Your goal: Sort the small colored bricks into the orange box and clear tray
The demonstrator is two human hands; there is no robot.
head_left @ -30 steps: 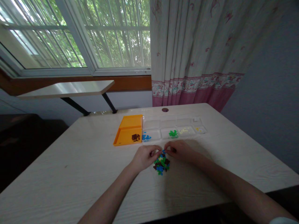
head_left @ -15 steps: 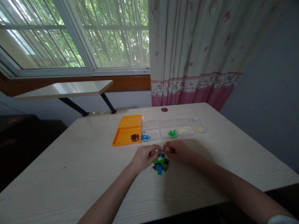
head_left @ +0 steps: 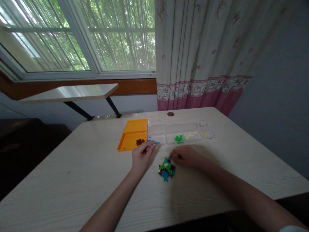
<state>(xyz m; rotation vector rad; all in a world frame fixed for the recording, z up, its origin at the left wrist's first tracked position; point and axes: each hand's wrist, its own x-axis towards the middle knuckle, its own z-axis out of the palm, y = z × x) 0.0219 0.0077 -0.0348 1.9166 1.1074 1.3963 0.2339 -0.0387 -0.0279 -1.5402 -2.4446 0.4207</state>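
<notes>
A small pile of mixed blue, green, brown and yellow pieces (head_left: 166, 169) lies on the pale wooden table (head_left: 72, 180). My left hand (head_left: 141, 156) reaches to the near edge of the clear sorting tray (head_left: 180, 132), its fingertips pinched on a small blue piece (head_left: 155, 142) over the compartment of blue pieces. My right hand (head_left: 184, 155) rests at the pile's upper right edge with fingers curled together; what they hold is hidden. An orange lid (head_left: 132, 137) with brown pieces (head_left: 140, 141) adjoins the tray on the left.
Other tray compartments hold green pieces (head_left: 179, 138) and yellow pieces (head_left: 191, 135). A round cable hole (head_left: 170, 114) sits near the table's far edge. Behind are a window, a flowered curtain (head_left: 205, 54) and a folding shelf (head_left: 70, 91).
My left hand has left the pile and moved up and left to the tray's blue compartment, carrying a blue piece. My right hand has stayed by the pile.
</notes>
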